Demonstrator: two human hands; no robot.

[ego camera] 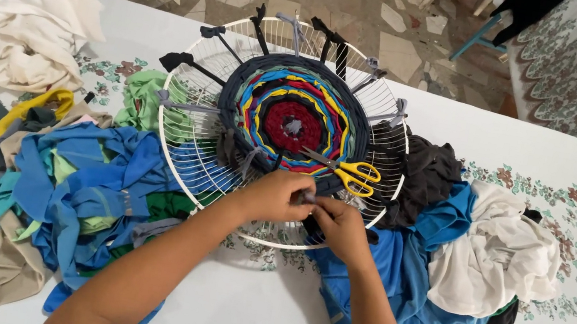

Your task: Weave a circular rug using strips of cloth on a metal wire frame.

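Pinching a dark fabric strip (310,203) together, our left hand (273,195) and right hand (342,226) hid its ends, fingers closed on it at the near rim of the white wire fan guard (184,156). This frame held a round multicoloured woven mat (294,120); yellow-handled scissors (346,170) lay on it. Blue cloth scraps (94,180) crowded both sides.

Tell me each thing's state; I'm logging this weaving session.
Left hand: pinching a grey fabric strip.
Right hand: gripping the same strip.
Round wire frame: flat on the table, partly woven.
Woven rag circle: unfinished, dark outer ring.
Yellow-handled scissors: closed, lying on the weave.
Fabric scraps: heaped loose.
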